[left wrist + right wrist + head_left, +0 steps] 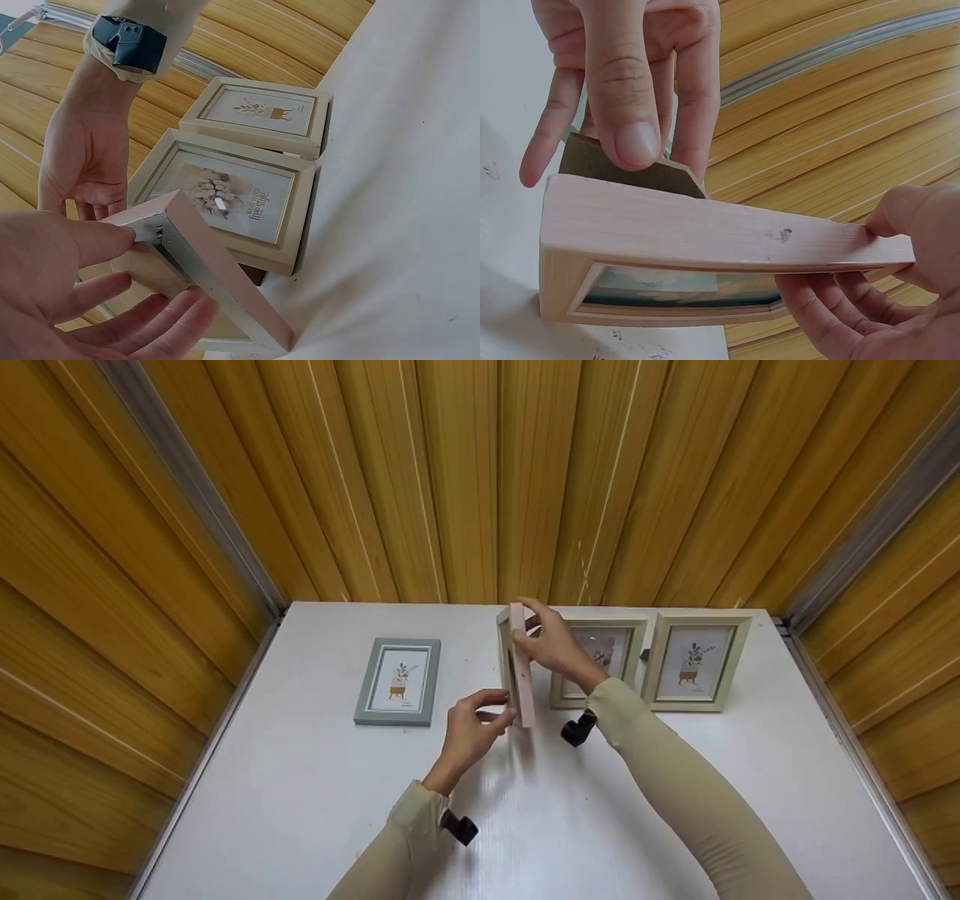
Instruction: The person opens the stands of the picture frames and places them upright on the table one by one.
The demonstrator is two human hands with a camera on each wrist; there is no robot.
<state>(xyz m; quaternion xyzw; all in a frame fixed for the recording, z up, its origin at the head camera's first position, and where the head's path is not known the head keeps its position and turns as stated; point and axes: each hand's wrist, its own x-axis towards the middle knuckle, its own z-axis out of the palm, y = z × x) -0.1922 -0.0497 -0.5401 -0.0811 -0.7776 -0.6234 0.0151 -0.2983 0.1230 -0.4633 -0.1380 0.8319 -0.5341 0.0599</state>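
A pink picture frame (524, 682) stands edge-on near the back middle of the white table. In the right wrist view its front, with a blue picture, faces down toward the bottom of the view. My right hand (555, 643) grips the frame's far end, thumb on the pink side and fingers on the front. On the back, my left hand (471, 729) pinches the brown stand flap (585, 159) between thumb and fingers. The left wrist view has the flap partly hidden by those fingers.
Right of the hands stand two cream frames, one with a flower picture (236, 196) and one with a potted-plant picture (688, 664). To the left is a grey-green frame (397, 682). Wood-panelled walls (457, 480) rise behind and beside the white table (300, 780).
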